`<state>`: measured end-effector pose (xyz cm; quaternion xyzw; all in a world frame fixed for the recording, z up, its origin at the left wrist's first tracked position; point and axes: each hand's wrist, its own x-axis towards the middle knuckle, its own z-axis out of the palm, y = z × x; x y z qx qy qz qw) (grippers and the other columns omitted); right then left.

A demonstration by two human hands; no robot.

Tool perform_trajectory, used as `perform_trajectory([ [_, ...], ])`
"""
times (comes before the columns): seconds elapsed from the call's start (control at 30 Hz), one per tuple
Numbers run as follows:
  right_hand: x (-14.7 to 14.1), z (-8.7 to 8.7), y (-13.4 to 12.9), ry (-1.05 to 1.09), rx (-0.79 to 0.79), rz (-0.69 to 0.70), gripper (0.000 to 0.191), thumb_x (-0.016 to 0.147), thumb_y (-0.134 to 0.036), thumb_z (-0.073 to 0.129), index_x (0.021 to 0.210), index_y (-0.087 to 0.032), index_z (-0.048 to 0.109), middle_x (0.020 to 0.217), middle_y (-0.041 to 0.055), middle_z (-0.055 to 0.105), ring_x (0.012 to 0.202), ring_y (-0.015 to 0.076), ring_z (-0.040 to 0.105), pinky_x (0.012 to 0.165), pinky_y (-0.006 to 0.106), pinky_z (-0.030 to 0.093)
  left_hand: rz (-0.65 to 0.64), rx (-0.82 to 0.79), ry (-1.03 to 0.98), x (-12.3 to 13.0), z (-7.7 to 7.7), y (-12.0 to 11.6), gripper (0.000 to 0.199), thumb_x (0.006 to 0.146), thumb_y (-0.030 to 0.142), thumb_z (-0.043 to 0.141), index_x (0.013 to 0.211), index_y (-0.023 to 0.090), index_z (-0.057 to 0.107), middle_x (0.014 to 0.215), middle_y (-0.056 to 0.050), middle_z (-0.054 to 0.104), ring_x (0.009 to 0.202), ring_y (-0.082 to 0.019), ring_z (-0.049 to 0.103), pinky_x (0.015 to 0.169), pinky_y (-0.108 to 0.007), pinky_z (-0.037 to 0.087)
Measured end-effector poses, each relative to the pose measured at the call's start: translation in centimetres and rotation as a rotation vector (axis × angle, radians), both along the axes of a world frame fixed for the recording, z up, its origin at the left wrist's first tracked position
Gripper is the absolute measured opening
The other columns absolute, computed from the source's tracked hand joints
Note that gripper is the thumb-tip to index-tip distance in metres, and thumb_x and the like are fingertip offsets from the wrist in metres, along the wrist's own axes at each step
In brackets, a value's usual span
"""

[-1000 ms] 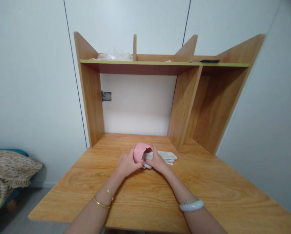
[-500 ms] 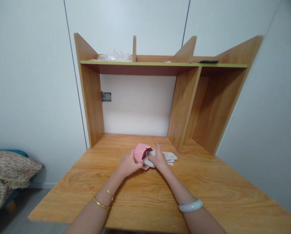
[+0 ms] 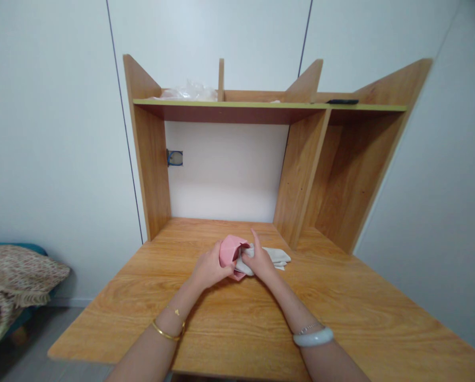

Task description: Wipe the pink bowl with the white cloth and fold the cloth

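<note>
My left hand [image 3: 212,268] is closed round the left side of a pink faceted container [image 3: 230,249], which lies tipped with its opening toward the right. A light grey cloth [image 3: 277,257] is bunched at that opening, and its loose end trails to the right over the desk. My right hand [image 3: 260,261] grips the cloth and presses it into the mouth of the container, one finger sticking up. The fingertips inside the opening are partly hidden, as is the container's interior.
Both hands work over a wooden desk [image 3: 141,302] with a shelf unit [image 3: 296,180] behind. A clear plastic bag [image 3: 187,91] and a flat black object [image 3: 342,101] lie on the upper shelf. An open socket box [image 3: 175,157] shows in the wall. A fringed blanket [image 3: 18,270] is at left.
Hands, container and cloth stay almost in place. The raised finger of my right hand stands slightly higher, and the whole view has shifted a little.
</note>
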<state>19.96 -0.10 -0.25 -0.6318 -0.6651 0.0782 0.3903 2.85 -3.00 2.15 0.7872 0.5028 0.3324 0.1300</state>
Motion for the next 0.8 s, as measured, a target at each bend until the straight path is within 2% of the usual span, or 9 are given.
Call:
perform_trajectory([
  [0.23,0.3,-0.9,0.2,0.189,-0.017,0.064,0.072,0.068,-0.02,0.051,0.134,-0.011,0.023,0.079,0.0066,0.064,0.068,0.0191,0.059,0.06,0.026,0.042,-0.039,-0.017,-0.07,-0.3,-0.5,0.3,0.065,0.074,0.044,0.052,0.13,0.017,0.033,0.114,-0.01,0.057,0.1,-0.025,0.055,0.085,-0.035,0.042],
  [0.43,-0.1,-1.1,0.5,0.308,0.0,0.007,0.065,0.068,-0.019,0.049,0.13,-0.014,0.029,0.097,0.009,0.06,0.08,0.0184,0.058,0.073,0.029,0.045,-0.114,-0.026,-0.204,-0.7,-1.3,1.1,0.066,0.083,0.046,0.04,0.136,0.015,0.016,0.13,-0.012,0.043,0.115,-0.022,0.045,0.095,-0.035,0.035],
  [0.63,-0.6,-1.1,0.8,0.457,0.045,-0.02,0.066,0.068,-0.022,0.047,0.129,-0.011,0.026,0.108,0.0121,0.055,0.092,0.0191,0.055,0.083,0.031,0.042,-0.191,0.001,-0.28,0.1,-1.6,0.8,0.088,0.074,0.045,0.056,0.137,0.014,0.002,0.138,-0.015,0.029,0.122,-0.023,0.036,0.099,-0.036,0.03],
  [0.7,-0.7,-1.5,1.1,0.529,0.066,0.018,0.068,0.067,-0.023,0.048,0.13,-0.012,0.024,0.111,0.0115,0.053,0.095,0.0189,0.055,0.084,0.031,0.042,-0.228,0.013,-0.325,0.4,-1.7,0.8,0.09,0.074,0.043,0.057,0.137,0.014,0.0,0.137,-0.015,0.03,0.122,-0.022,0.036,0.1,-0.035,0.029],
  [0.8,-1.0,-2.3,1.7,0.666,0.067,0.109,0.071,0.066,-0.025,0.051,0.131,-0.015,0.023,0.105,0.0083,0.057,0.086,0.0175,0.057,0.079,0.03,0.045,-0.242,0.04,-0.383,0.5,-1.8,1.1,0.088,0.073,0.039,0.058,0.137,0.015,0.003,0.132,-0.014,0.037,0.118,-0.021,0.04,0.099,-0.034,0.031],
])
